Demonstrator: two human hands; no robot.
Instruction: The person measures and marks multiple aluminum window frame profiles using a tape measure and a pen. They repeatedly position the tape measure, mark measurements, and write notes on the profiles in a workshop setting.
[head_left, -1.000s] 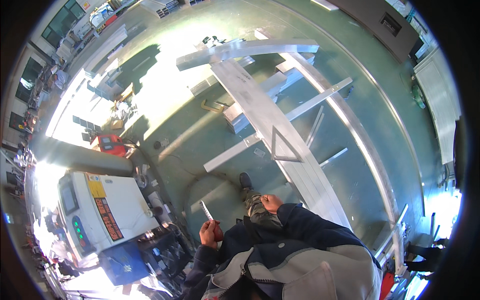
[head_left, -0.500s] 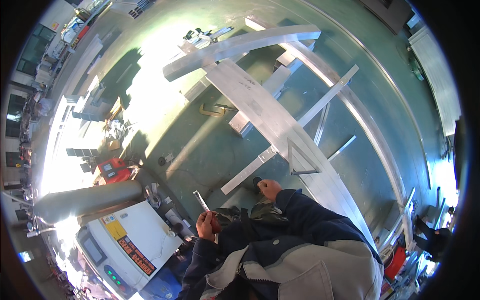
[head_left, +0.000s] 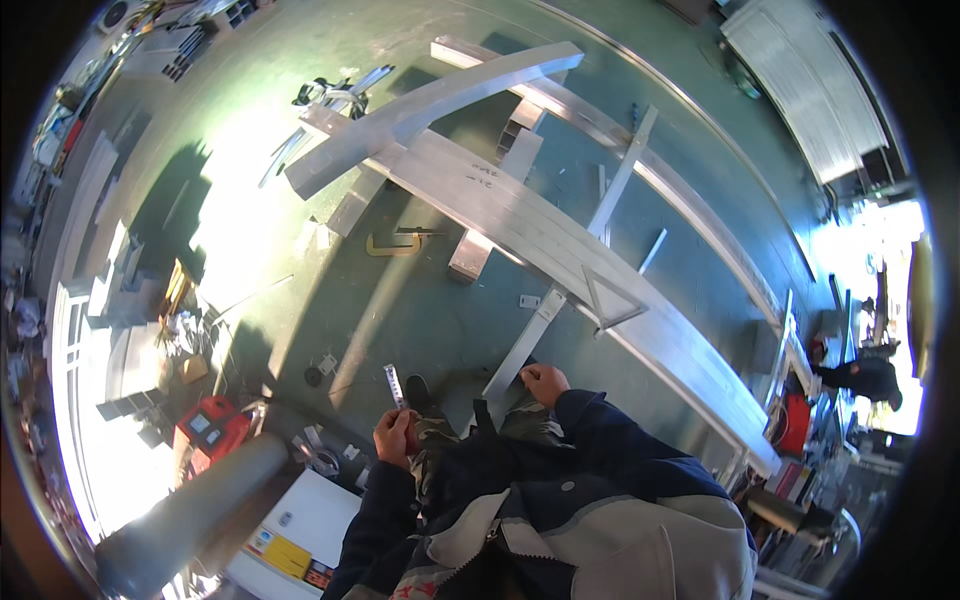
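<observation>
My left hand [head_left: 393, 438] is closed round a tape measure, its red case mostly hidden by the fingers. A short length of its pale blade [head_left: 396, 386] sticks up past the hand. My right hand [head_left: 545, 384] is curled closed beside the near end of a flat metal bar [head_left: 526, 342]; whatever it holds, if anything, is hidden. That bar reaches up to a long, wide aluminium beam [head_left: 530, 222] crossing the view diagonally. On the beam lies a triangular set square [head_left: 612, 312].
A curved metal beam [head_left: 440, 105] crosses the far end; another long one [head_left: 700, 212] curves along the right. A C-clamp [head_left: 393, 246] lies on the floor. At left are a red machine [head_left: 212, 430], a gas cylinder [head_left: 200, 510] and a white cabinet [head_left: 312, 520]. A person [head_left: 868, 380] is far right.
My view has turned and shifted, so the beams appear further left and the white cabinet lower. Both hands keep closed, the left still on the tape measure. The person at right shows more fully.
</observation>
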